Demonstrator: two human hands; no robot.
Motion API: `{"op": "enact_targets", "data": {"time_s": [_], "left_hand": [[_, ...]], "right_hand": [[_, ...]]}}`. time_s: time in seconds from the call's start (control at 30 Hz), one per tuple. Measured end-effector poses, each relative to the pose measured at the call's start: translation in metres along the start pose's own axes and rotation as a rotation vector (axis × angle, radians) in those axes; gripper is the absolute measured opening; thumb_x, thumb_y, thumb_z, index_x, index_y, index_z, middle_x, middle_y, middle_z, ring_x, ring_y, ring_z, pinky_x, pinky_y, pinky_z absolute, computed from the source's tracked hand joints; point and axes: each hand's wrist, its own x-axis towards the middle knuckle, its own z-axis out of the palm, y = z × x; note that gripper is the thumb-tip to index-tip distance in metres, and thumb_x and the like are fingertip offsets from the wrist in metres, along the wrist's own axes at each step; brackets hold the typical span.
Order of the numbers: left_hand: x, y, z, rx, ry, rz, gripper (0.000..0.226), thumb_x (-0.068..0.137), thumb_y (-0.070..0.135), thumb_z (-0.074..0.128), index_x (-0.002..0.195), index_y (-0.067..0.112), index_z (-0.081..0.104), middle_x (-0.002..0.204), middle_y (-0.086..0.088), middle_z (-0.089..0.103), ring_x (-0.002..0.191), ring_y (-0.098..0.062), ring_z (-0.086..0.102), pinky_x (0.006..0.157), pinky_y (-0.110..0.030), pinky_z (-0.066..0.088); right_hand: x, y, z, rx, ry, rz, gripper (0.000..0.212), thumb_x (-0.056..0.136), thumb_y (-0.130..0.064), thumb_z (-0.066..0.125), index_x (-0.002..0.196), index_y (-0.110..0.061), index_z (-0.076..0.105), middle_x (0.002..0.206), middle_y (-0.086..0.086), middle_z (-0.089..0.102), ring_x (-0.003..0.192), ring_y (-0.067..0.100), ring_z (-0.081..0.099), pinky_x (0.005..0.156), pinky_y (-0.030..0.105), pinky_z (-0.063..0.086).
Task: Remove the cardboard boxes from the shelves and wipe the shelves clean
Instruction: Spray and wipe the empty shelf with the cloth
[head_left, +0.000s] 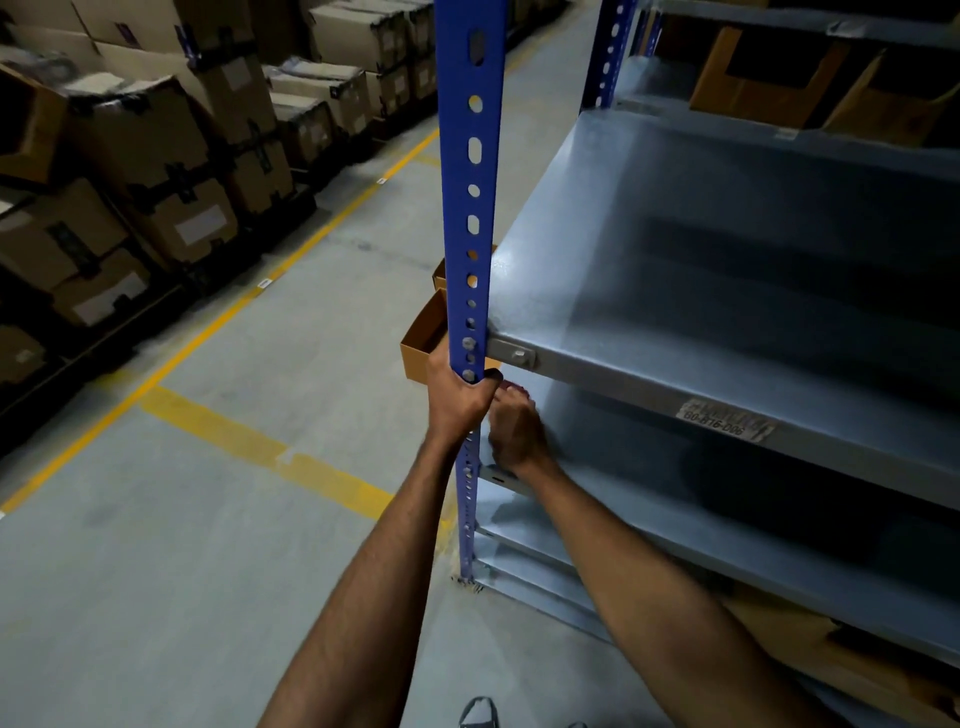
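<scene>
A grey metal shelf (701, 270) lies bare at the right, with more grey shelves (727, 540) below it. My left hand (457, 400) grips the blue perforated upright (470, 171) of the rack just under the top shelf's corner. My right hand (517, 431) reaches onto the second shelf near its front left corner and holds something reddish (511, 388), mostly hidden by the fingers. An open cardboard box (423, 343) sits on the floor behind the upright. More cardboard boxes (769, 78) stand on the far rack at the upper right.
Stacked, taped cardboard cartons (156, 171) line the left side of the aisle. Yellow lines (260, 447) mark the grey concrete floor. Flat cardboard (831, 654) lies on the lowest shelf at the right. A shoe tip (478, 712) shows at the bottom edge.
</scene>
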Motion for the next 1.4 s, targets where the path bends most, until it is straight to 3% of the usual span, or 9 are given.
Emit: {"op": "enact_targets", "data": {"time_s": [0.17,0.27,0.37,0.53,0.73,0.9,1.03,1.13,1.4], "left_hand": [[0.000,-0.005,0.002,0.021,-0.001,0.027,0.025,0.063,0.000,0.062,0.074,0.010,0.042,0.062,0.015,0.041,0.053,-0.006,0.037,0.048,-0.027,0.036],[-0.004,0.001,0.003,-0.002,0.056,0.013,0.031,0.064,-0.007,0.062,0.091,-0.001,0.049,0.073,0.020,0.050,0.057,-0.002,0.047,0.056,-0.010,0.037],[-0.014,0.006,0.009,-0.031,0.186,-0.081,0.050,0.074,0.002,0.063,0.116,0.018,0.040,0.091,-0.011,0.057,0.067,-0.007,0.056,0.062,-0.016,0.045],[-0.029,-0.003,0.015,0.007,0.258,-0.152,0.040,0.085,0.018,0.064,0.114,0.025,0.037,0.098,-0.013,0.060,0.074,-0.022,0.062,0.064,-0.042,0.055],[-0.071,-0.018,0.031,0.252,0.498,0.005,0.043,0.080,0.006,0.074,0.104,0.007,0.039,0.106,-0.018,0.038,0.102,-0.030,0.042,0.090,-0.030,0.035],[-0.136,-0.059,0.046,0.326,-0.085,0.009,0.020,0.089,0.000,0.053,0.108,0.007,0.049,0.110,-0.005,0.046,0.104,-0.025,0.048,0.091,-0.037,0.044],[-0.124,-0.084,0.037,0.484,-0.447,-0.073,0.042,0.079,-0.005,0.048,0.120,0.004,0.052,0.114,-0.016,0.053,0.103,-0.034,0.053,0.087,-0.042,0.048],[-0.115,-0.087,0.038,0.558,-0.530,-0.102,0.037,0.080,-0.003,0.050,0.116,0.003,0.054,0.111,-0.018,0.051,0.100,-0.036,0.051,0.085,-0.046,0.048],[-0.111,-0.086,0.045,0.689,-0.577,-0.124,0.041,0.079,0.019,0.047,0.118,0.005,0.054,0.110,-0.019,0.051,0.097,-0.037,0.046,0.081,-0.044,0.040]], "right_hand": [[-0.092,0.032,0.003,-0.098,-0.050,-0.101,0.055,0.085,-0.005,0.060,0.138,-0.020,0.058,0.144,-0.003,0.055,0.137,0.021,0.043,0.117,0.032,0.033],[-0.108,0.049,-0.019,-0.108,-0.045,-0.010,0.047,0.091,-0.006,0.058,0.136,-0.019,0.060,0.143,-0.003,0.056,0.137,0.020,0.046,0.119,0.029,0.028],[-0.088,0.037,-0.015,-0.071,0.017,0.198,0.046,0.085,-0.006,0.064,0.129,-0.017,0.066,0.137,0.002,0.061,0.129,0.025,0.053,0.113,0.035,0.038],[-0.120,0.039,-0.019,-0.111,-0.005,-0.004,0.046,0.089,-0.007,0.058,0.133,-0.020,0.063,0.140,-0.002,0.059,0.133,0.025,0.049,0.112,0.039,0.039],[-0.125,0.034,-0.022,-0.080,0.071,0.226,0.041,0.087,-0.008,0.059,0.126,-0.020,0.069,0.133,-0.002,0.065,0.123,0.025,0.056,0.107,0.037,0.045],[-0.141,0.035,-0.031,-0.039,0.122,0.043,0.042,0.088,-0.007,0.053,0.125,-0.018,0.069,0.132,-0.003,0.064,0.125,0.021,0.053,0.111,0.035,0.037],[-0.158,0.067,-0.051,-0.129,0.122,0.166,0.033,0.094,-0.016,0.058,0.124,-0.021,0.070,0.132,-0.003,0.065,0.121,0.025,0.059,0.107,0.040,0.046],[-0.133,0.047,-0.042,-0.117,0.162,0.339,0.038,0.084,-0.006,0.068,0.120,-0.017,0.072,0.126,0.002,0.069,0.116,0.028,0.061,0.102,0.037,0.050],[-0.179,0.081,-0.065,-0.181,0.120,0.119,0.035,0.091,-0.014,0.061,0.124,-0.021,0.071,0.130,-0.002,0.066,0.117,0.023,0.061,0.110,0.035,0.042]]}}
